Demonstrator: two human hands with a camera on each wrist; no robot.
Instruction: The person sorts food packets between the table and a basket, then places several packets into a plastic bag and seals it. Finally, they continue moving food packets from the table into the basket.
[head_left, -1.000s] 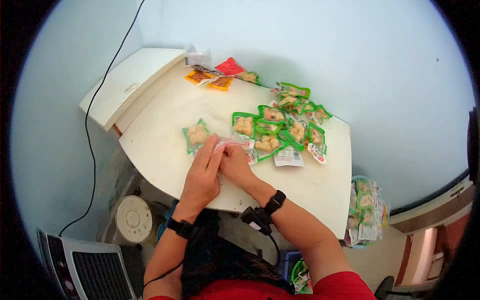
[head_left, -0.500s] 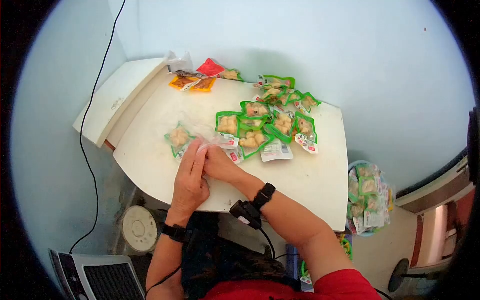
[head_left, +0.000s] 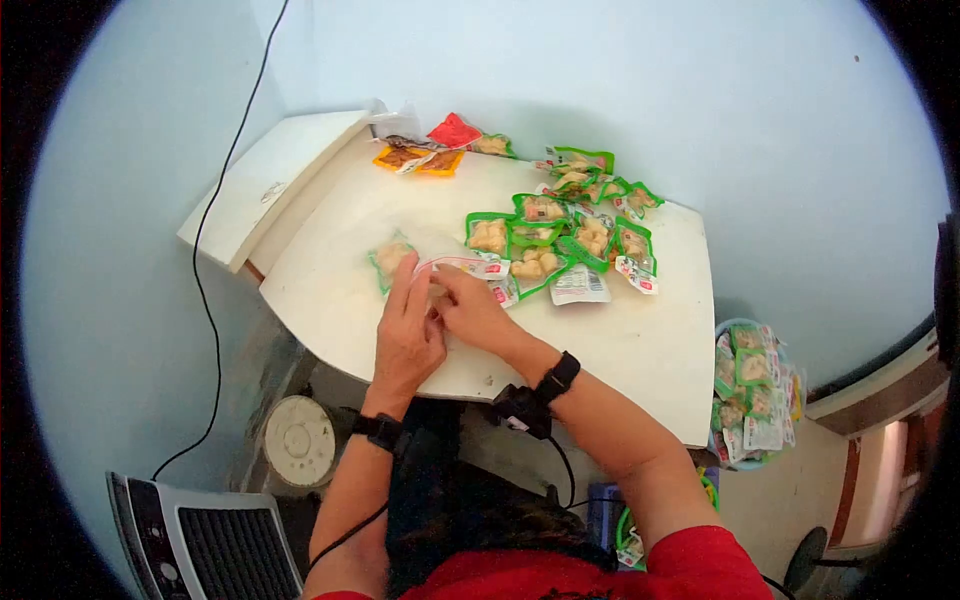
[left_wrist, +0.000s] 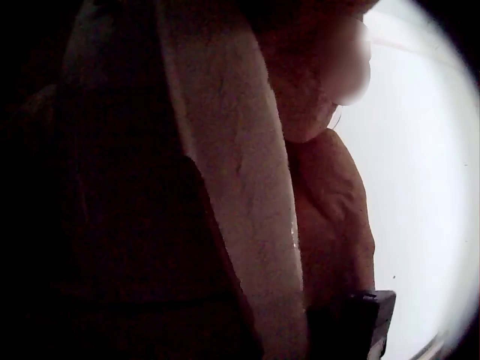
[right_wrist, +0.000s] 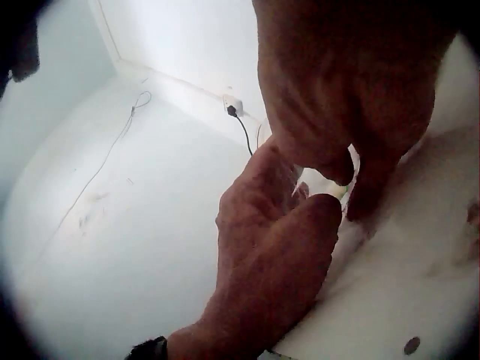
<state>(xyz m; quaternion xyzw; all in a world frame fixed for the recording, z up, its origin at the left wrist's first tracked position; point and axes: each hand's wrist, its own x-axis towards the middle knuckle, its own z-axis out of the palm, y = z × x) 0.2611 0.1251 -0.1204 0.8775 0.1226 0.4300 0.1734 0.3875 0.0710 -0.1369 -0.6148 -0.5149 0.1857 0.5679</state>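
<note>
Both hands are at the near edge of a clear plastic zip bag [head_left: 432, 248] with a thin red line along its mouth. My left hand [head_left: 408, 335] holds the bag's left side, its fingers pointing away from the body. Close against it, my right hand [head_left: 478, 312] pinches the mouth with thumb and fingertips pointing left. The right wrist view shows the left thumb [right_wrist: 319, 225] beside the right fingers [right_wrist: 367, 184]. A green-edged packet of pale, lumpy food [head_left: 390, 258] overlaps the bag's far left part. The left wrist view is mostly dark.
Several green-edged food packets [head_left: 535, 263] lie heaped right of the hands on the white table [head_left: 620, 370]. Orange packets [head_left: 420, 160] and a red one [head_left: 453, 131] lie at the back. A tub of packets [head_left: 752, 385] stands on the right, a round-topped stool [head_left: 300, 440] below left.
The head view swung right and then back, shifting the whole scene. Both hands stay at the bag's mouth, while the right fingers have spread a little along it.
</note>
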